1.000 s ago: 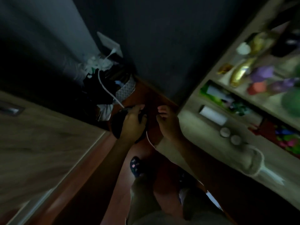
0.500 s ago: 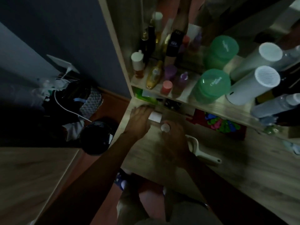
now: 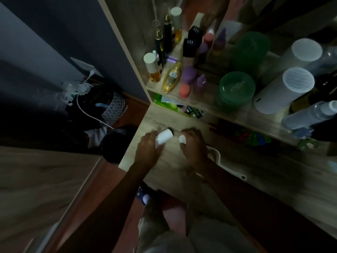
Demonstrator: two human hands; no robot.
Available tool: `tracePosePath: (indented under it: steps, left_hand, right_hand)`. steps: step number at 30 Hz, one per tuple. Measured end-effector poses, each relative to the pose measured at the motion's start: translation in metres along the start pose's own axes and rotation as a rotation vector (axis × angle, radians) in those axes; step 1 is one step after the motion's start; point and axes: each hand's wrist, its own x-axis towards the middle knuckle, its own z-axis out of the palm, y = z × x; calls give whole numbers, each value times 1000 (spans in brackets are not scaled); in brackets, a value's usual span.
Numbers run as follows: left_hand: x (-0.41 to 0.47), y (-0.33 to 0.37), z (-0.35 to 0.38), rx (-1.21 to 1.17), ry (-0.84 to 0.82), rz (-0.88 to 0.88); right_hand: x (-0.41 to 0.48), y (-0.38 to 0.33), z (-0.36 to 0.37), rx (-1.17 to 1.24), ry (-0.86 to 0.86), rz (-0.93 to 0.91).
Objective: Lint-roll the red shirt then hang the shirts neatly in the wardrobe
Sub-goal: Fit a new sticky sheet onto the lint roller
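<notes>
Left hand [image 3: 148,148] closed around white roll [image 3: 163,136] near desk's [image 3: 273,179] left edge; right hand [image 3: 194,147] pinching small white cap [image 3: 182,139] just beside. Roller handle [image 3: 221,162] lying under right wrist. Roll probably light, stiff, tacky: best gripped at ends. Red shirt out of sight.

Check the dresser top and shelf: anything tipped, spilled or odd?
The gold bottle lies tipped on the shelf among upright bottles. No spill visible. Left hand holds a white roll.
</notes>
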Motion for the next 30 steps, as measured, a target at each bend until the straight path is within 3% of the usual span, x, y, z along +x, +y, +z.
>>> tracePosePath:
  steps: [4,8,10,13,18,30]
  left_hand:
    - [-32,4,-17,-148,33,-50]
    - [-60,9,-40,-226,83,-9]
    - [-73,14,-52,-263,107,1]
    - [-87,20,-69,-326,160,39]
    - [-102,31,-91,-377,189,110]
    - [-117,45,-117,-297,260,187]
  right_hand:
    - [0,-7,-10,158,16,33]
    - [-8,-31,-52,807,-70,163]
    - [-15,-43,-80,956,-99,84]
    - [-23,-61,-115,1011,-176,-89]
    - [-29,-86,-145,998,-206,-217]
    - [-41,-102,-171,908,-183,-329]
